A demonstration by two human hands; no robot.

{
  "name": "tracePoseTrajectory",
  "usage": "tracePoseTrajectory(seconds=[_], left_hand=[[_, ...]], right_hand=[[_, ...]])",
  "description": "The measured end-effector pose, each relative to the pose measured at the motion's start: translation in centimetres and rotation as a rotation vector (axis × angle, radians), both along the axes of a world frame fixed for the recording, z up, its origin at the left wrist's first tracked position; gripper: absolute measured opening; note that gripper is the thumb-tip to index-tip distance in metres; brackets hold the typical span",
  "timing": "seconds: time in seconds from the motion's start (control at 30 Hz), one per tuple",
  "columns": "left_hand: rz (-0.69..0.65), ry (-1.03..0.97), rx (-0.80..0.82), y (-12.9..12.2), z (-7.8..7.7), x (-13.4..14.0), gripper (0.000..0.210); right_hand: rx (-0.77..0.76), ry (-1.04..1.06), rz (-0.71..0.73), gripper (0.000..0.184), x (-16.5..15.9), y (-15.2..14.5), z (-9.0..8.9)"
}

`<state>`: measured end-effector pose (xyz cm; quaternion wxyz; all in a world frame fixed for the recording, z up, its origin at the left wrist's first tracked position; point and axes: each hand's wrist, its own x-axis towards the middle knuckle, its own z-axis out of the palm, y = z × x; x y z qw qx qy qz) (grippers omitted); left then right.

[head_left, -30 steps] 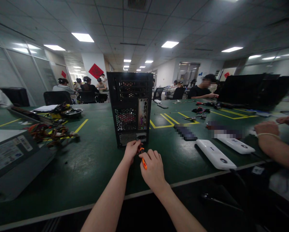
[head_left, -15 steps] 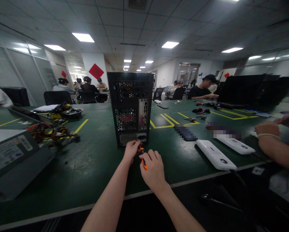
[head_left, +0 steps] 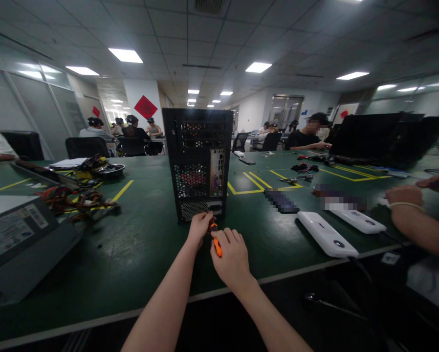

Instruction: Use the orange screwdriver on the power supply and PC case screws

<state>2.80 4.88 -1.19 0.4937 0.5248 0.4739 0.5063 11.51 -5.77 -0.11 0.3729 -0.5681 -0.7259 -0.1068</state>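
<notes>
A black computer case (head_left: 201,156) stands upright on the green table, its rear panel with ports and vent holes facing me. Low at its back, my right hand (head_left: 231,252) is closed round the orange-and-black handle of a screwdriver (head_left: 218,247). My left hand (head_left: 201,228) is just left of it, fingers pinched together by the screwdriver's front end at the case's bottom edge. Whether those fingers grip the shaft or only steady it against the case is hard to see; the tip is hidden.
At left sit a grey power supply unit (head_left: 17,244) and a tangle of cables (head_left: 76,198). White power banks (head_left: 325,234) and a phone (head_left: 281,200) lie to the right. Another person's hands (head_left: 406,198) are at the right edge. Black monitors (head_left: 373,139) stand behind.
My right hand has turned slightly and shifted a little left, showing more of the orange handle. My left hand stays at the case's lower edge.
</notes>
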Motion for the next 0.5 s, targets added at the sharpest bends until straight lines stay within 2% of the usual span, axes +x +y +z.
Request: tracePoseTrajectory(seconds=[0.2, 0.33, 0.5], left_hand=[[0.084, 0.213, 0.171, 0.08, 0.15, -0.46, 0.034], [0.025, 0.073, 0.058, 0.18, 0.35, -0.28, 0.029], [-0.024, -0.092, -0.051, -0.05, 0.34, 0.06, 0.029]], right_hand=[[0.002, -0.031, 0.006, 0.009, -0.08, 0.19, 0.35], [-0.022, 0.089, 0.039, 0.026, -0.17, 0.07, 0.42], [0.034, 0.038, 0.011, 0.012, 0.08, 0.15, 0.19]])
